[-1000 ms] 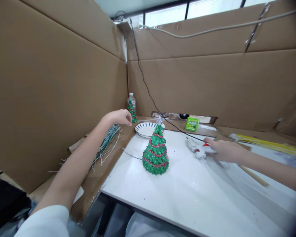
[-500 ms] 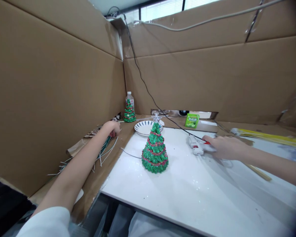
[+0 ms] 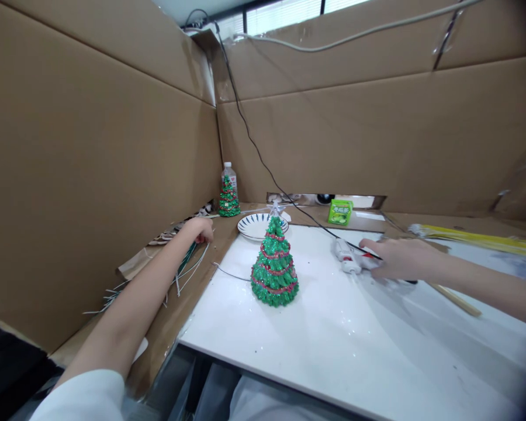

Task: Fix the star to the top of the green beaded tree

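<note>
On white tabletop (image 3: pixel 315 345): right hand (image 3: pixel 398 259) grips glue gun (image 3: pixel 346 258); cardboard walls (image 3: pixel 377 146) around.

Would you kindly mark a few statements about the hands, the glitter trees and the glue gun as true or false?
1. The right hand rests on the glue gun. True.
2. The left hand holds the large tree. False: it is at the wire bundle, apart from that tree.
3. The large tree lies on its side. False: it stands upright on the white board.
4. A small tree stands in front of the bottle. True.
</note>
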Available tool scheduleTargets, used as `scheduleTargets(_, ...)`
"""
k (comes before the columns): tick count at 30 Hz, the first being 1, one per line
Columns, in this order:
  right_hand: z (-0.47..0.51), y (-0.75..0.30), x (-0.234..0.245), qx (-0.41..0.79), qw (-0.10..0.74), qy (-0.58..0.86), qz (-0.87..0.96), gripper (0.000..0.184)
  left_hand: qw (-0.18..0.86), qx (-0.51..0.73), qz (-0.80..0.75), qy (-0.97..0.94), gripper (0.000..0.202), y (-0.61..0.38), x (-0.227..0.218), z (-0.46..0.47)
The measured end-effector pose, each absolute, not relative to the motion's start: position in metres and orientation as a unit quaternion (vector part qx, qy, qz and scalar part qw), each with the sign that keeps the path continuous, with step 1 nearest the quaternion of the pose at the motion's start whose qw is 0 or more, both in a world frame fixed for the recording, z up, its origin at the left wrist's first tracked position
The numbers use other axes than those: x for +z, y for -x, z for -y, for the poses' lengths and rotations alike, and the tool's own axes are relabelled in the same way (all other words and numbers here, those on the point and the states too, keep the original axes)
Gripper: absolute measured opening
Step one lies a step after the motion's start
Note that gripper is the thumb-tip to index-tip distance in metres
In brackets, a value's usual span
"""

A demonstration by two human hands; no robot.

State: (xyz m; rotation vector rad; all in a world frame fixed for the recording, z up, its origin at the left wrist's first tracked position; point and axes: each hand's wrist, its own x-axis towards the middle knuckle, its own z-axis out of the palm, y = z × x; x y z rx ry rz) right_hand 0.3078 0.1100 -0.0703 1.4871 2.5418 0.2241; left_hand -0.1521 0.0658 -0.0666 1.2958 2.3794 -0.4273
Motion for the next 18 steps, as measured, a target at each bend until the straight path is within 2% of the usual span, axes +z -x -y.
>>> scheduleTargets(4,-0.116,-0.307,-0.057,0.053,0.082,-0.519,-0.849,0.063,0.197,-0.15,-0.848,-0.468,0.035,0.155,-0.071,-0.069)
scheduleTargets(13,-0.113,-0.298,-0.028,0.073,0.006,-0.504,-0.86,0.074,0.198,-0.134,-0.844,-0.48,0.034,0.16,-0.075,-0.074)
scheduleTargets(18,-0.103,-0.294,-0.026,0.09,-0.011,-0.467,-0.88,0.068,0.199,-0.125,-0.844,-0.483,0.033,0.162,-0.078,-0.075)
